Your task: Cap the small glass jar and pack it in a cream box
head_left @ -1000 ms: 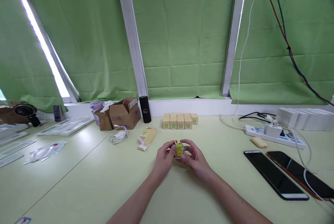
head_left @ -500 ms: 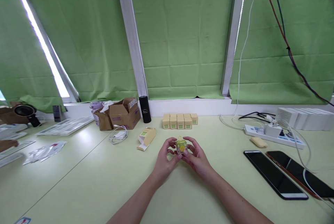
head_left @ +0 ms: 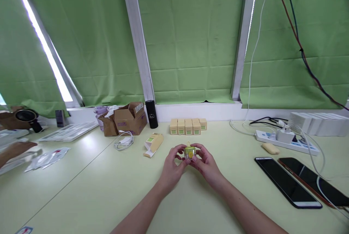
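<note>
Between my two hands is a small clear jar [head_left: 190,153] with a yellow-green lid, a loop on top and a round yellow mark on its front. My left hand [head_left: 174,165] grips its left side with thumb and fingers. From the right, my right hand [head_left: 206,164] holds it the same way, thumb at the lower front. The jar is upright, just above the table [head_left: 177,205]. Beyond my left hand lies an opened small carton [head_left: 153,144] on its side. Several small tan boxes [head_left: 188,127] stand in a cluster behind the jar.
At right lie two phones [head_left: 286,181], a beige oval case [head_left: 270,148], a power strip [head_left: 294,146] and cables. Back left are a cardboard box [head_left: 131,119], a black bottle [head_left: 151,115] and a coiled white cable [head_left: 124,141]. Another person's hand [head_left: 17,151] is at far left.
The jar is turned slightly in my fingers, its round yellow mark now partly narrower. At far left, the other person's hand has reached further in over the trays.
</note>
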`<state>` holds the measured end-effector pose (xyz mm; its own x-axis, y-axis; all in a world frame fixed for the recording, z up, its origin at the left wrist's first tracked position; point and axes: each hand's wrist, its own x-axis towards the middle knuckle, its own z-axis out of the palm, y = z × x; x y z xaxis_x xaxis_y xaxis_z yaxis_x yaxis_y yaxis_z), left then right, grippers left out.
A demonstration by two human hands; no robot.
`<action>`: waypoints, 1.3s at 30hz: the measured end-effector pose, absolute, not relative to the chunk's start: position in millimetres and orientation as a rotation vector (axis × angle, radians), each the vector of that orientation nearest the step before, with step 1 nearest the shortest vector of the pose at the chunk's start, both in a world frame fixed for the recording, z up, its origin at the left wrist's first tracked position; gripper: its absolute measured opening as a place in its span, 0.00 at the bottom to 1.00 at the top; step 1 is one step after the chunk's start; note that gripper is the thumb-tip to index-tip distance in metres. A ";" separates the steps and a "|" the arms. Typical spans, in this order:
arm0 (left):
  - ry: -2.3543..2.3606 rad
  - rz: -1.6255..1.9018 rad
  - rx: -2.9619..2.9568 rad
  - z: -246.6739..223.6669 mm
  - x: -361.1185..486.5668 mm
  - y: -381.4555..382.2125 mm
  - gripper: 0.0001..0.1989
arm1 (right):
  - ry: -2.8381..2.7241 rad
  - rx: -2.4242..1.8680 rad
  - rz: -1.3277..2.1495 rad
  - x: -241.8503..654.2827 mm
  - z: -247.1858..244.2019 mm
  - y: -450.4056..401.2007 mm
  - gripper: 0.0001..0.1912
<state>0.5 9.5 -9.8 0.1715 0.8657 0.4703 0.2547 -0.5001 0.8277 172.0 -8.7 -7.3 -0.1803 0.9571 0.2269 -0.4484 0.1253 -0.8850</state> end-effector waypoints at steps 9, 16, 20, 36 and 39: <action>1.098 1.397 1.839 -13.2 3.9 8.2 0.24 | -0.994 -0.556 1.511 171.6 -5.9 -9.5 0.30; 0.948 1.453 1.801 -5.2 3.9 4.1 0.21 | -0.760 -0.417 1.681 172.8 -10.0 -7.3 0.26; 0.933 1.446 1.837 -5.5 1.2 3.9 0.18 | -0.733 -0.415 1.682 174.1 -15.5 -3.2 0.23; 1.012 1.401 1.820 -8.2 1.3 5.7 0.15 | -0.714 -0.455 1.616 173.8 -12.0 -4.9 0.25; 1.006 1.384 1.804 -8.8 1.5 5.9 0.17 | -0.728 -0.485 1.548 174.6 -9.8 -7.2 0.30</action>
